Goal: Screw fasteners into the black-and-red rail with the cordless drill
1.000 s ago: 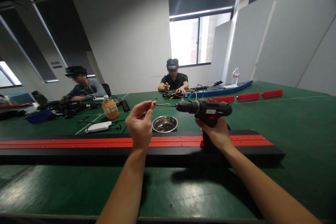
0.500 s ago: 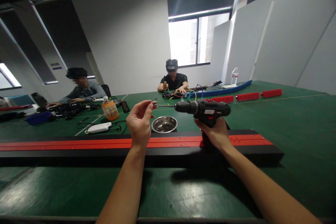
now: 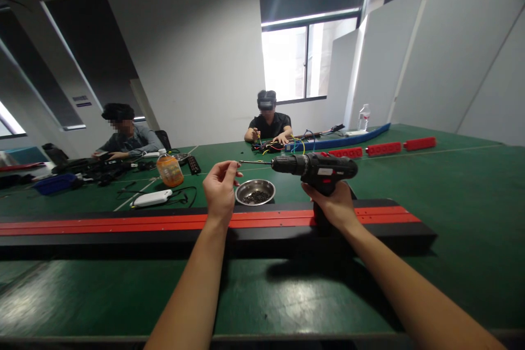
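Observation:
My right hand [image 3: 334,202] is wrapped round the handle of a black cordless drill [image 3: 314,167], held level above the long bar with its chuck pointing left. A long thin driver bit [image 3: 256,162] sticks out of the chuck. At the bit's tip my left hand [image 3: 220,188] has thumb and forefinger pinched together; whatever is between them is too small to make out. Below the bit stands a round metal bowl [image 3: 262,200] with many small dark screws [image 3: 255,197] in it. Under both hands lies a long black bar with a red strip [image 3: 164,222].
On the green table [image 3: 262,295] are a white power bank [image 3: 151,198] with a cable, a bottle of orange drink [image 3: 169,169] and red blocks [image 3: 383,148]. Two people sit across the table, one by a blue strip [image 3: 353,138] and coloured wires.
The view has shifted slightly. My left fingers have shifted a little at the bit's tip, while the drill stays level. The person at far left has raised a hand with a dark thing.

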Demonstrator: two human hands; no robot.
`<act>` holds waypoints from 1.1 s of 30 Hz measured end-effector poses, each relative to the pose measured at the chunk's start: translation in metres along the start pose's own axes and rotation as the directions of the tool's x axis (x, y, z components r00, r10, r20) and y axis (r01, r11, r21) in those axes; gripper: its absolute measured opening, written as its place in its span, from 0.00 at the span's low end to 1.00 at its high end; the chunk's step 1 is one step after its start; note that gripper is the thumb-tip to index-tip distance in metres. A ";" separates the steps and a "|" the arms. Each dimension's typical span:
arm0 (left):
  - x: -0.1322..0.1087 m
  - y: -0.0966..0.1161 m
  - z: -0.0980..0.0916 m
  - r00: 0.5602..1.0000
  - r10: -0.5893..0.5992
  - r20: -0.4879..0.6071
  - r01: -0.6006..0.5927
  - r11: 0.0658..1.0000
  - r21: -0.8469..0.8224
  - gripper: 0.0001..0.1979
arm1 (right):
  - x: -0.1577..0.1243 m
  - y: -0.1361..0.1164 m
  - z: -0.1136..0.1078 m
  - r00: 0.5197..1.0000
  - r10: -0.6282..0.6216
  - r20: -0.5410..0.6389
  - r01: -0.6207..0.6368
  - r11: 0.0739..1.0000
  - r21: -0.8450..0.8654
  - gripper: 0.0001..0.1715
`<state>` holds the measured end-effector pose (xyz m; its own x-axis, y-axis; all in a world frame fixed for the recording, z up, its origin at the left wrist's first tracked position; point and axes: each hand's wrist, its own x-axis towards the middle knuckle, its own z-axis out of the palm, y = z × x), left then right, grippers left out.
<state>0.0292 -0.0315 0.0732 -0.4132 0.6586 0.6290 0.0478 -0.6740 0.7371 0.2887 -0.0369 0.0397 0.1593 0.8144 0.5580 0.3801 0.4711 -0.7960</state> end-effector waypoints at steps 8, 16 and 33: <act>-0.007 -0.067 -0.019 0.921 -0.247 0.302 -0.086 0.625 0.776 0.09 | 0.005 0.014 -0.012 0.999 0.022 -0.026 -0.024 0.996 -0.085 0.24; -0.013 -0.077 -0.022 0.807 -0.434 0.400 -0.234 0.386 0.892 0.12 | 0.009 0.015 -0.055 1.000 0.007 0.000 -0.007 0.954 -0.298 0.24; -0.014 -0.075 -0.020 0.791 -0.444 0.420 -0.260 0.378 0.888 0.13 | 0.026 0.025 -0.109 0.944 0.087 0.319 0.151 0.745 -0.649 0.19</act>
<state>0.0128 0.0034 0.0038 0.0341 0.9611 0.2741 0.9333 -0.1287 0.3351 0.4019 -0.0415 0.0602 -0.1069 0.9176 0.3829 0.8989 0.2538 -0.3572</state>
